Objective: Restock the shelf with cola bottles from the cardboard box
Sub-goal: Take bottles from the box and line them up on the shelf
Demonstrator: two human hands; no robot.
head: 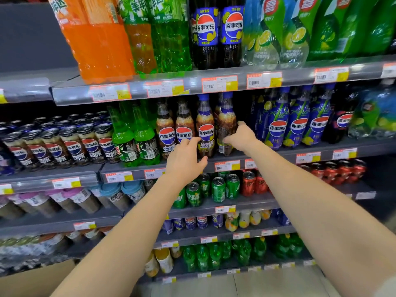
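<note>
Several cola bottles stand in a row on the middle shelf point(278, 156). My right hand point(241, 136) grips the rightmost cola bottle point(226, 121), which has a blue cap and stands slightly tilted with its label turned away. My left hand point(185, 159) reaches toward the neighbouring blue-capped cola bottle point(205, 129), fingers spread, fingertips at its label. Two more cola bottles point(167, 129) stand left of it. A corner of the cardboard box point(36, 279) shows at the bottom left.
Green soda bottles point(137, 142) and cola cans point(64, 144) fill the shelf to the left, blue-labelled bottles point(297, 123) to the right. A dark gap lies between my right hand and those bottles. Large bottles stand above, cans point(218, 187) below.
</note>
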